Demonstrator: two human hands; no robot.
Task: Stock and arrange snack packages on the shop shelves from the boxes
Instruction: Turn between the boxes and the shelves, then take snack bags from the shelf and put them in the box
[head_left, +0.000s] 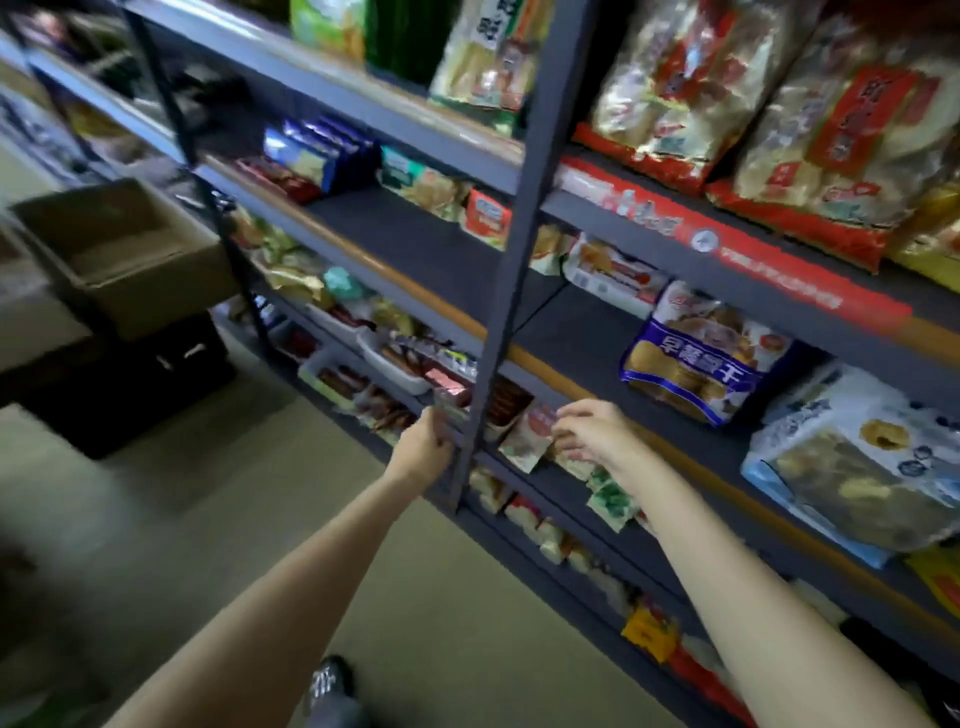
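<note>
Set small snack packets upright in a row on the lower shelf (597, 499), faces outward, beside the upright post (483, 364). The right hand (592, 434) pinches a pale packet (527, 436) with curled fingers. The left hand (426, 447) grips another small packet (449, 405) at the shelf edge.

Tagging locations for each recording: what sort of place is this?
Most likely a small shop or its stockroom: dark metal shelving stocked with snack packages, and an open cardboard box beside it.
</note>
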